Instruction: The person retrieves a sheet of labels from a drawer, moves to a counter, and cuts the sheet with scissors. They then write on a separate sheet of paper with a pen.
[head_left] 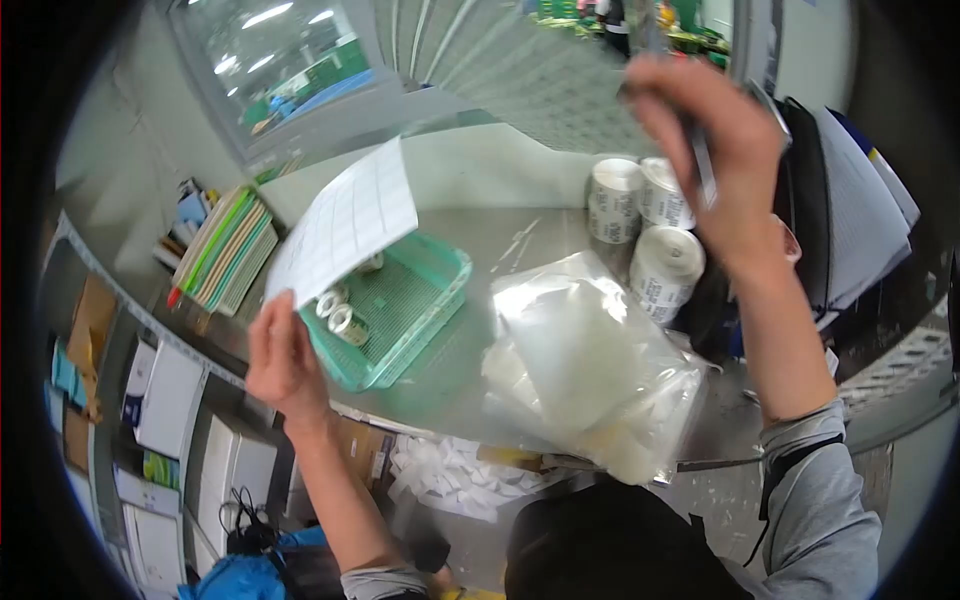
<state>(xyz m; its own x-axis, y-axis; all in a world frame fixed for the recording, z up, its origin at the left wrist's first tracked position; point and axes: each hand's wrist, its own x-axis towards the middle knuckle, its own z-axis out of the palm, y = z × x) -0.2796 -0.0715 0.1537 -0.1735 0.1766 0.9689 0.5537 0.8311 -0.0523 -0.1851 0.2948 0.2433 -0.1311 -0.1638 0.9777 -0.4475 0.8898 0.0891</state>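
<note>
My left hand (285,360) pinches the lower left corner of a white printed sheet (350,225), which is tilted up over a green plastic basket (425,350). Inside the basket lie a few small label rolls (347,325), partly covered by the sheet. Raised at the right, my right hand (725,150) is closed round a slender dark-and-silver object (704,172); motion blur hides its exact kind. Just below and left of that hand stand rolls of printed labels (667,268). Clear plastic bags (590,360) lie in a pile on the metal table (500,230).
Upright coloured folders (225,255) stand at the left beyond the basket. Papers and dark binders (860,200) are at the right edge. Below the table's front edge, white paper scraps (450,475) are heaped. Shelves with boxes (165,410) line the left side.
</note>
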